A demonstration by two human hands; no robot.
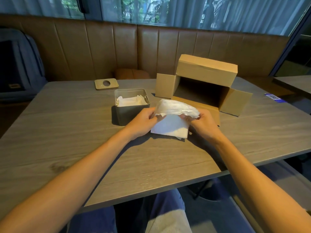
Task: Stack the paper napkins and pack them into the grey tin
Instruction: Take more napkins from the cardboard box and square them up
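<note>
The wooden table [67, 132] runs out of view at the left and right edges, and its near corner hides most of the person's lap. Behind it, the brown padded bench [117, 47] carries a dark bag [20, 64] at far left, cut off by the edge and too dim to make out. An open cardboard box [207, 69] lies on its side at the back right of the table, its inside in deep shadow. Left of the box stands the grey tin [127, 115], lidless, with crumpled white napkins [131, 100] showing below its rim; how deep they go cannot be seen. Just right of the tin, a thick bundle of napkins [176, 107] is lifted and bowed into an arch, with ragged layered edges. The left hand [143, 123] pinches its left end and the right hand [204, 122] its right end, the fingertips buried in paper. Under the bundle a flat napkin stack [171, 126] lies on the table, its far part hidden. A wooden lid [106, 83] with a round hole lies behind the tin. A small blue label [273, 97] at far right is unreadable.
</note>
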